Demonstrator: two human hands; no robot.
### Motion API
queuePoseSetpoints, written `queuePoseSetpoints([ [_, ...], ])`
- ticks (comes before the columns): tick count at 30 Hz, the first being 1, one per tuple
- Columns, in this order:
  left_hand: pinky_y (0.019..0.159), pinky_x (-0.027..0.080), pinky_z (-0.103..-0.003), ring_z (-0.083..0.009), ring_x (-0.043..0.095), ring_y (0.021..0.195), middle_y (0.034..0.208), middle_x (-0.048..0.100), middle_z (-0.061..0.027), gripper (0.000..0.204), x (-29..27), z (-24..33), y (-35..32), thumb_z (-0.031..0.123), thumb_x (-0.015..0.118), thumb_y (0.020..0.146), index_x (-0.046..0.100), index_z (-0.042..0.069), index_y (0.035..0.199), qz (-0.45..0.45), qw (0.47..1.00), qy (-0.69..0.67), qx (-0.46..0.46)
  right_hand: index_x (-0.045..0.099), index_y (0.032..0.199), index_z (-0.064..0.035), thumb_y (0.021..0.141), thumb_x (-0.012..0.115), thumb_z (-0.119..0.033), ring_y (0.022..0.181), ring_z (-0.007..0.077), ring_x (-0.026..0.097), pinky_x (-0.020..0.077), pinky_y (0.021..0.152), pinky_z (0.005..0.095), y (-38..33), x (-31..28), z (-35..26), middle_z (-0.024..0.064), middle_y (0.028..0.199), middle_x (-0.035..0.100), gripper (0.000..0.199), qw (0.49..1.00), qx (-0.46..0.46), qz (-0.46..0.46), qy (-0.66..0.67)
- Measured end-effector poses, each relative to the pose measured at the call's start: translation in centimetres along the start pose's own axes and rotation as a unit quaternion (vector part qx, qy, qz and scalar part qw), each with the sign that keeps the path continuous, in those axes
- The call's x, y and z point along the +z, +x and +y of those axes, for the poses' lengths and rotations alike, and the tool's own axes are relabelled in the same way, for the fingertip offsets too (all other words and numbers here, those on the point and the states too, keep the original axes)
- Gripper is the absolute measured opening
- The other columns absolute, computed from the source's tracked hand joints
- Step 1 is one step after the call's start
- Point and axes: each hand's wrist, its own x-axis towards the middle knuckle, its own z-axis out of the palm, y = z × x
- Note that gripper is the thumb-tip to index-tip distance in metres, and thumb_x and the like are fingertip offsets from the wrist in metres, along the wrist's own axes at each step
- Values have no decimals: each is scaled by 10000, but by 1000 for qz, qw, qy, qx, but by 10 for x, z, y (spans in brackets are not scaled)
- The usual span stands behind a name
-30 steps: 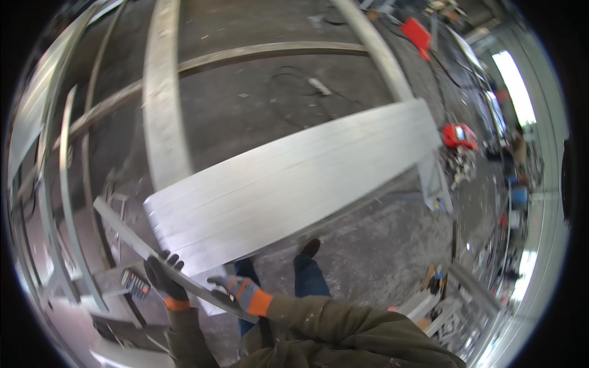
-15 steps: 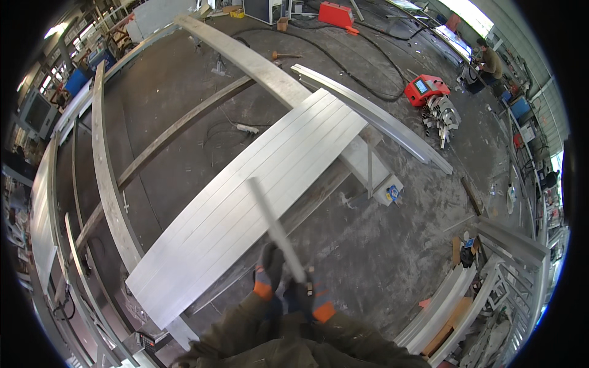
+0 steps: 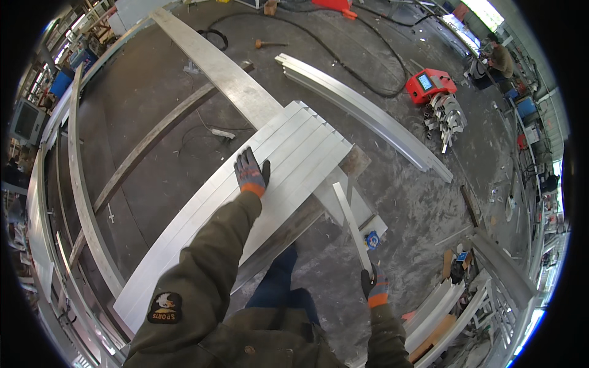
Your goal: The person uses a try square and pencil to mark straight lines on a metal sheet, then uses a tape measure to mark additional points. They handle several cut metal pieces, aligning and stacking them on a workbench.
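Several silvery metal profiles (image 3: 279,178) lie side by side as one broad slab, resting across a frame beam. My left hand (image 3: 250,173), in a grey and orange work glove, lies flat on the slab near its far edge, with fingers stretched and nothing held. My right hand (image 3: 375,288), gloved alike, is closed around the lower end of a pale, narrow metal bar (image 3: 351,222). That bar points away from me, apart from the slab's right end. Beside the bar sits a small blue round item (image 3: 372,240), too small to name.
Long beams (image 3: 211,67) form a frame on the left. Beyond the slab lie two long profiles (image 3: 362,113). A red machine with a screen (image 3: 431,84) stands by a heap of metal offcuts (image 3: 444,121). A co-worker (image 3: 500,60) sits far right. More profiles (image 3: 434,313) lie near right.
My hands have parted. The left has moved forward onto the slab; the right has carried the bar to the right. The slab's far end has shifted slightly left in the view.
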Motion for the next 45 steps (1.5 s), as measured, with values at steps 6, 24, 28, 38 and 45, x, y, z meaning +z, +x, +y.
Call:
queuePoseSetpoints([
  [6, 1216, 283, -499, -442, 401, 1430, 1551, 437, -243, 779, 45, -6, 105, 542, 495, 990, 366, 15, 1549, -59, 989, 132, -33, 674, 1247, -42, 934, 733, -224, 865, 394, 689, 551, 719, 448, 63, -16, 13, 229, 1071, 684, 367, 996, -83, -23, 2],
  [24, 1209, 279, -499, -402, 389, 1431, 1517, 445, -242, 685, 58, 15, 92, 424, 552, 981, 411, 13, 1511, -132, 976, 141, -96, 662, 1267, -14, 1020, 601, -264, 659, 180, 650, 539, 608, 335, 148, -103, 20, 64, 867, 678, 357, 972, 190, -110, 88],
  [28, 1263, 158, -530, -410, 275, 1501, 1583, 346, -247, 745, 53, 37, 72, 447, 523, 987, 345, -2, 1552, -85, 986, 134, -52, 600, 1399, -18, 1086, 498, -275, 619, 93, 552, 454, 540, 267, 263, -80, 3, 12, 761, 605, 417, 966, 110, -67, 224],
  [38, 1236, 147, -620, -480, 178, 1523, 1620, 246, -269, 769, 46, 94, 31, 403, 605, 934, 349, 40, 1562, -97, 991, 87, -32, 563, 1466, -46, 1053, 524, -176, 971, 149, 639, 534, 870, 312, 527, 71, -125, 84, 1225, 701, 435, 947, -109, -242, 181],
  [45, 1230, 166, -621, -485, 195, 1513, 1605, 262, -266, 769, 44, 97, 33, 396, 622, 920, 363, 43, 1552, -107, 990, 81, -46, 545, 1482, -52, 1053, 534, -206, 1326, 209, 545, 413, 1121, 333, 551, 115, -127, 123, 1429, 618, 457, 918, -108, -313, 220],
])
